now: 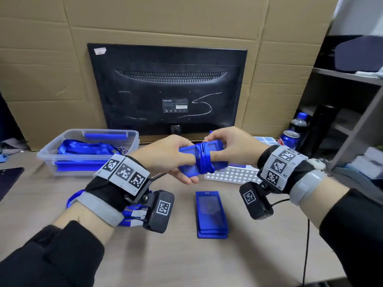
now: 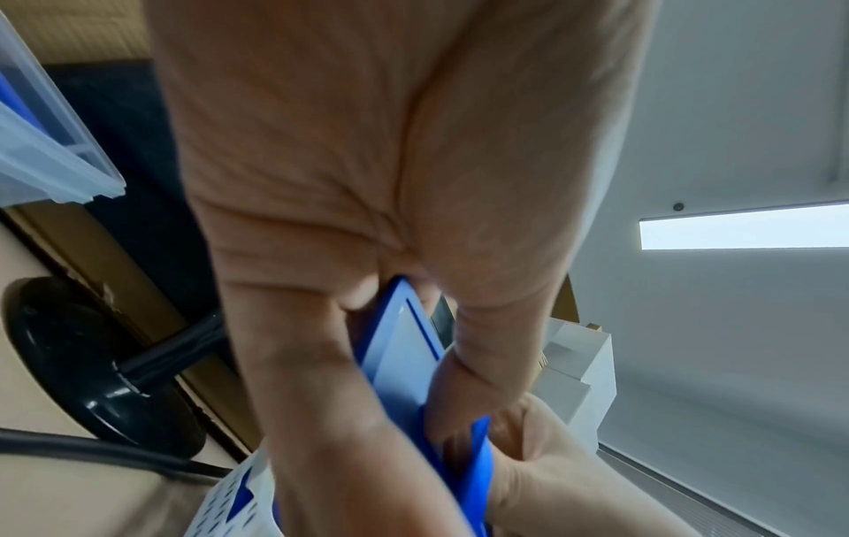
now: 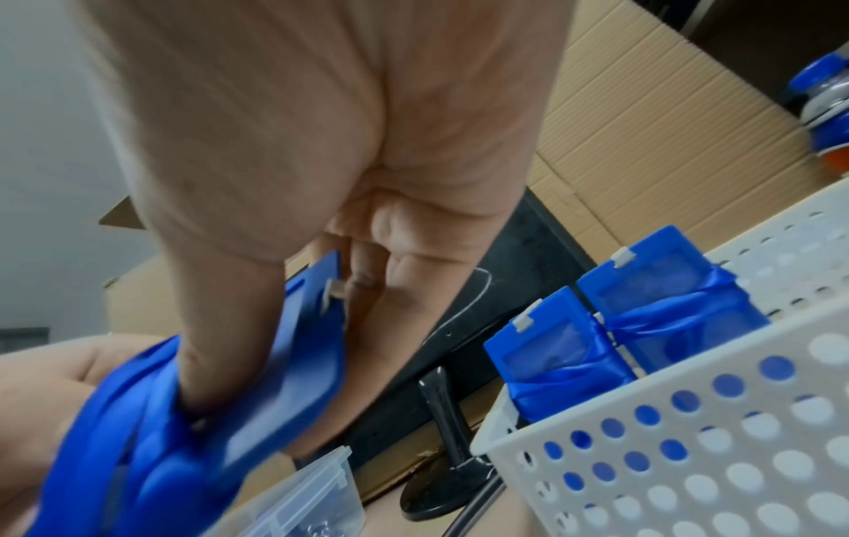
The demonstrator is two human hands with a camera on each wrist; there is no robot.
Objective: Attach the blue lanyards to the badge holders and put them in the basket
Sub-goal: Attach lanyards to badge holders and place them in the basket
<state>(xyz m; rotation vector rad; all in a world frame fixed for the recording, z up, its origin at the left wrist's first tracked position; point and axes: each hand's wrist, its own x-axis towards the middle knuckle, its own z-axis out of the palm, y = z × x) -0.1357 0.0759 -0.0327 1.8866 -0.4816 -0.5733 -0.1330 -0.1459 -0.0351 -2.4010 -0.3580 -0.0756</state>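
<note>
Head view. Item: blue badge holder, lanyard wound round its middle, held in the air at 12 o'clock of the table. Left hand grips its left end; right hand pinches its right end. White basket directly behind. Spare holder stack at 6 o'clock of the hands; clear tub of lanyards at 9.

Left wrist view. Fingers curled round the holder's edge.

Right wrist view. Thumb pressed at the wrap; basket at 3 o'clock, wrapped holders standing inside.

Risk: wrap appears untucked. Loosening either grip during transfer likely unwinds it, and trailing loops may snag the basket rim.
</note>
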